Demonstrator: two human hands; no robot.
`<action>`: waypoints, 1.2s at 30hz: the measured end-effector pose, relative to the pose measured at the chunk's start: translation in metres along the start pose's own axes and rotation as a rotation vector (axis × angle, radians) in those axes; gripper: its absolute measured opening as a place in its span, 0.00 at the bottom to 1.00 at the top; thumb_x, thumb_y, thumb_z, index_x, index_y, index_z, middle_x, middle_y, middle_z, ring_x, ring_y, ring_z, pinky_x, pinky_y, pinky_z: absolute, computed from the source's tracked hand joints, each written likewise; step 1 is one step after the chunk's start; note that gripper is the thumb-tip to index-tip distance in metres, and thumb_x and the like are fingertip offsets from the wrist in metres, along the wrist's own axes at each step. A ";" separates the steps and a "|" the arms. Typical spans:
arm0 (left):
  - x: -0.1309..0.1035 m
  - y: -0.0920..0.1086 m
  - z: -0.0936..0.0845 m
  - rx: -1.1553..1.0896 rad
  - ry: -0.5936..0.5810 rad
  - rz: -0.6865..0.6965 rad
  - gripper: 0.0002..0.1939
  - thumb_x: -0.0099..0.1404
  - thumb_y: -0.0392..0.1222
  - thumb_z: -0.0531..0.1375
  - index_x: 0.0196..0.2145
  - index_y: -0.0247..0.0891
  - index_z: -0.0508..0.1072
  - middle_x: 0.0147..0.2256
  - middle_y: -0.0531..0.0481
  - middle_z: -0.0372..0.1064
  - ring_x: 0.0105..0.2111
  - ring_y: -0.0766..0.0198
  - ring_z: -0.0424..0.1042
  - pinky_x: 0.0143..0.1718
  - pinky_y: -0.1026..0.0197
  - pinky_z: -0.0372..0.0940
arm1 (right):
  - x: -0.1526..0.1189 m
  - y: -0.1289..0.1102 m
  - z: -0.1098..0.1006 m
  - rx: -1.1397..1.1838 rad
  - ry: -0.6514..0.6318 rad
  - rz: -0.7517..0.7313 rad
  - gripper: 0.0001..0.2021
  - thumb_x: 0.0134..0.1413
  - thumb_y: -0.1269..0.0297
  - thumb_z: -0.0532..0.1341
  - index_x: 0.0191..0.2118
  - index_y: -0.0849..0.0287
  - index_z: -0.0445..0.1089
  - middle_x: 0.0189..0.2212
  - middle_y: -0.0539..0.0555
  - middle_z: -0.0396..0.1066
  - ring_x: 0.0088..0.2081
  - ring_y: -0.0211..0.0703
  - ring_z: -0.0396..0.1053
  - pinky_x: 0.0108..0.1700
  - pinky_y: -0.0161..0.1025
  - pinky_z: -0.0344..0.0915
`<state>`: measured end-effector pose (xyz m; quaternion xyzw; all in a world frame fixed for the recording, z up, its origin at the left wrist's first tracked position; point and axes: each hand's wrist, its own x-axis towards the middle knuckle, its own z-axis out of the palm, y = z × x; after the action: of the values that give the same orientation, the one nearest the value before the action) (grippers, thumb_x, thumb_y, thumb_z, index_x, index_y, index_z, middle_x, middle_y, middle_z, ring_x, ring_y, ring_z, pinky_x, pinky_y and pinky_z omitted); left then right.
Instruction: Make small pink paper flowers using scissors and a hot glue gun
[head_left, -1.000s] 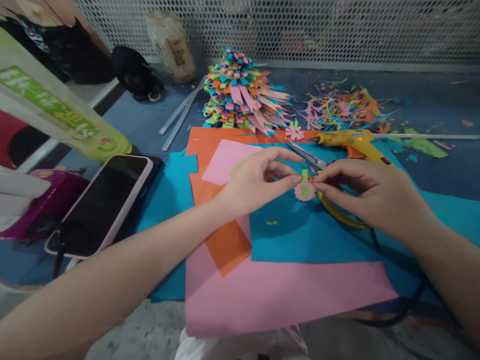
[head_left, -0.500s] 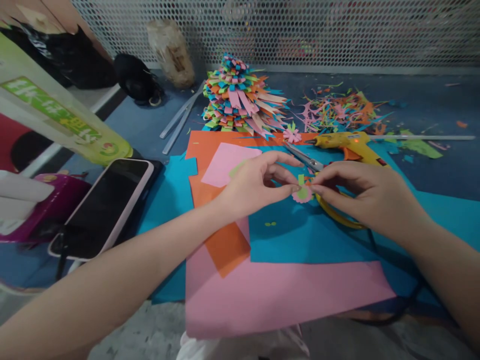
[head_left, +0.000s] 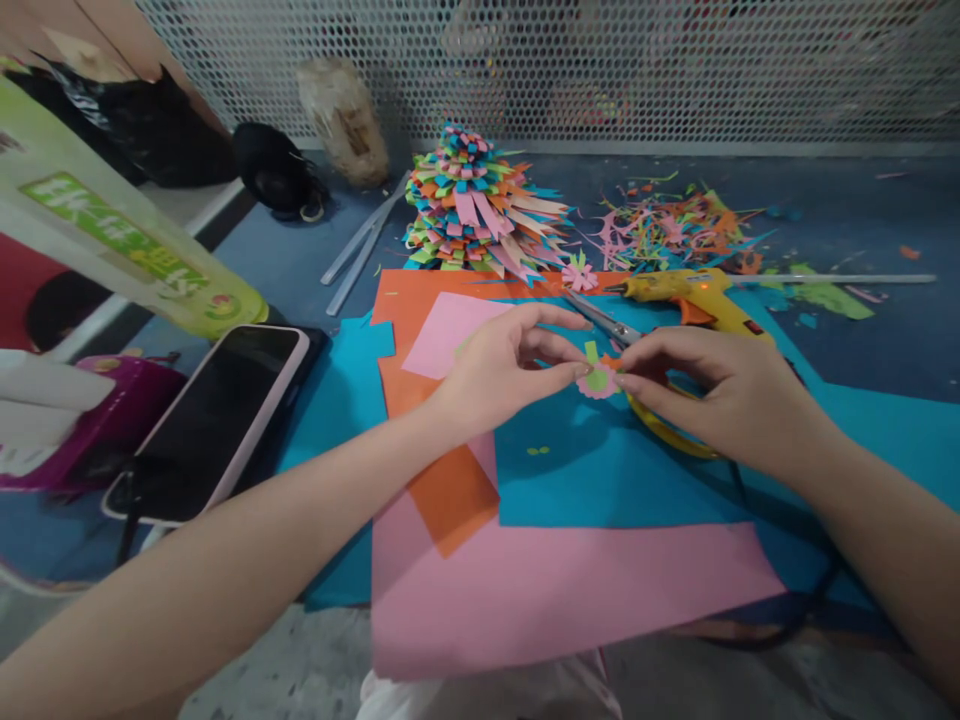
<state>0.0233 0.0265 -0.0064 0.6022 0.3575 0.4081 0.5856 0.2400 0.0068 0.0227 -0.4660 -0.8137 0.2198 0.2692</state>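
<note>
A small paper flower, with a scalloped pink edge, a green middle and a green tab standing up, is held over the blue paper. My left hand pinches its left side between thumb and finger. From the right, my right hand pinches its other side, where a bit of orange paper shows. Two tiny green paper pieces lie on the blue sheet below. Scissors with yellow handles lie behind, partly hidden by my right hand. Beyond them rests a yellow glue gun with a glue stick in it.
A fringed paper tree stands at the back, a pink paper flower beside it. Paper scraps are heaped to its right. At left are a phone, a green-labelled bottle and a magenta box. Pink paper overhangs the front edge.
The camera view has shifted slightly. Both hands keep their pinch on the paper flower, which has turned or tilted a little; more of the orange bit shows near my right fingers.
</note>
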 end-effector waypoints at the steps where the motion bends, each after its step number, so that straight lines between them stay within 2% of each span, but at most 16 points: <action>1: 0.000 0.000 0.000 0.003 0.000 -0.003 0.19 0.55 0.35 0.70 0.45 0.37 0.71 0.31 0.51 0.79 0.32 0.63 0.80 0.35 0.62 0.70 | 0.000 0.000 0.000 0.000 0.001 -0.004 0.14 0.60 0.44 0.61 0.31 0.46 0.72 0.27 0.52 0.75 0.28 0.48 0.72 0.29 0.47 0.68; 5: 0.000 0.001 0.000 0.023 -0.006 0.011 0.20 0.55 0.36 0.70 0.45 0.36 0.71 0.31 0.50 0.79 0.33 0.62 0.80 0.34 0.62 0.69 | 0.001 0.000 0.000 0.009 0.003 -0.011 0.13 0.60 0.47 0.62 0.31 0.48 0.72 0.26 0.52 0.75 0.27 0.45 0.71 0.28 0.44 0.67; 9: 0.000 0.000 0.000 0.026 -0.017 0.045 0.20 0.54 0.35 0.70 0.45 0.37 0.72 0.32 0.50 0.79 0.33 0.64 0.80 0.37 0.62 0.71 | 0.001 0.002 0.000 0.017 0.009 -0.038 0.09 0.58 0.54 0.63 0.31 0.52 0.72 0.26 0.52 0.75 0.27 0.44 0.71 0.27 0.42 0.66; 15: 0.000 -0.002 0.000 0.014 -0.009 0.016 0.22 0.55 0.36 0.70 0.47 0.37 0.71 0.35 0.48 0.80 0.37 0.61 0.80 0.39 0.61 0.72 | -0.001 0.001 -0.001 0.014 0.005 -0.022 0.06 0.58 0.59 0.63 0.31 0.49 0.71 0.26 0.51 0.74 0.26 0.44 0.70 0.28 0.43 0.65; 26: -0.002 0.001 0.000 0.092 -0.042 0.050 0.21 0.57 0.37 0.69 0.48 0.36 0.72 0.34 0.49 0.80 0.34 0.65 0.79 0.35 0.64 0.70 | 0.000 0.001 -0.002 0.006 -0.021 -0.025 0.08 0.58 0.56 0.62 0.30 0.51 0.71 0.25 0.51 0.74 0.27 0.43 0.71 0.29 0.42 0.66; 36: -0.001 -0.001 0.000 0.082 -0.042 0.055 0.19 0.57 0.36 0.69 0.46 0.37 0.73 0.33 0.48 0.80 0.34 0.63 0.80 0.34 0.64 0.70 | -0.001 0.002 -0.001 -0.009 -0.010 -0.052 0.06 0.58 0.59 0.62 0.30 0.51 0.71 0.25 0.50 0.74 0.27 0.43 0.70 0.28 0.41 0.65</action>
<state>0.0224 0.0255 -0.0073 0.6437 0.3450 0.3964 0.5563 0.2424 0.0072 0.0218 -0.4447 -0.8279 0.2114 0.2685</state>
